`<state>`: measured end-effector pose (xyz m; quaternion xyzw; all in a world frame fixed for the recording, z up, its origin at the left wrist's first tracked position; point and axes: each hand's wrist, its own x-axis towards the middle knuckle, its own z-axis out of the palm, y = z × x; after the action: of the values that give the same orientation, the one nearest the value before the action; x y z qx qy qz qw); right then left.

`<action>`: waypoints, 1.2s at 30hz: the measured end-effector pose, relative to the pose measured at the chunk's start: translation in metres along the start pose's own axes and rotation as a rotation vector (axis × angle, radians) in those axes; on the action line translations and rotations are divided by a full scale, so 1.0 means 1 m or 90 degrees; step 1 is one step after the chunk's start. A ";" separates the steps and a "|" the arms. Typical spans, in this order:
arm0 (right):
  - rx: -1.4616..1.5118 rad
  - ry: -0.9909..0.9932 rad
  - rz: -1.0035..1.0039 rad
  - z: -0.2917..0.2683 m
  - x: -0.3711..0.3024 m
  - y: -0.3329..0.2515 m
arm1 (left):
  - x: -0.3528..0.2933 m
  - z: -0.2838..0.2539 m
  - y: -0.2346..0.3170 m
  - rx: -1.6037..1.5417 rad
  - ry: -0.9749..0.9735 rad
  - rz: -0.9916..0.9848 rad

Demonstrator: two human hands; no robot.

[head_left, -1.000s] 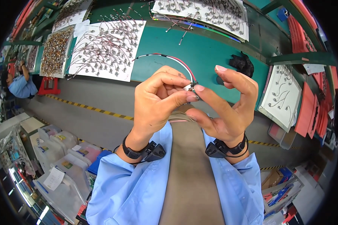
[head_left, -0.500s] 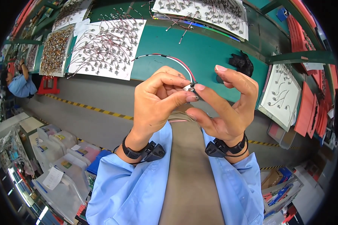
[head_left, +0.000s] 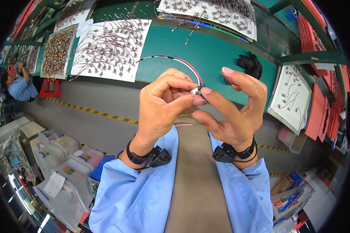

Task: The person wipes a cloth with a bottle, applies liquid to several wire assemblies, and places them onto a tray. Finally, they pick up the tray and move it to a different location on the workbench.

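Note:
My left hand (head_left: pixel 165 105) and my right hand (head_left: pixel 233 108) are raised together above the edge of a green workbench (head_left: pixel 217 54). Between their fingertips they pinch a small metal connector (head_left: pixel 196 90). A thin bundle of red, white and black wires (head_left: pixel 175 60) runs from that connector up and to the left over the bench. My left thumb and forefinger close on the connector from the left. The right thumb and middle finger touch it from the right, while the right forefinger stands up free.
White sheets (head_left: pixel 109 50) covered with several wired connectors lie on the bench, with more at the back (head_left: pixel 210 13) and at the right (head_left: pixel 293 99). A tray of small metal parts (head_left: pixel 58 52) sits far left. A black cloth (head_left: pixel 251 66) lies right. Plastic bins (head_left: pixel 62 163) stand lower left. Another person (head_left: pixel 21 85) works far left.

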<state>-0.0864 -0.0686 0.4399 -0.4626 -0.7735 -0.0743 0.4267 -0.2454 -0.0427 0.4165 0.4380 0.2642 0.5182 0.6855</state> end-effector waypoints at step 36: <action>0.134 0.008 0.123 -0.002 -0.006 0.008 | 0.018 0.003 -0.008 0.008 0.012 -0.025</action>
<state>-0.0782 -0.0692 0.4341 -0.4872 -0.7260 0.0461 0.4831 -0.2331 -0.0278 0.4123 0.4321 0.2827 0.5073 0.6899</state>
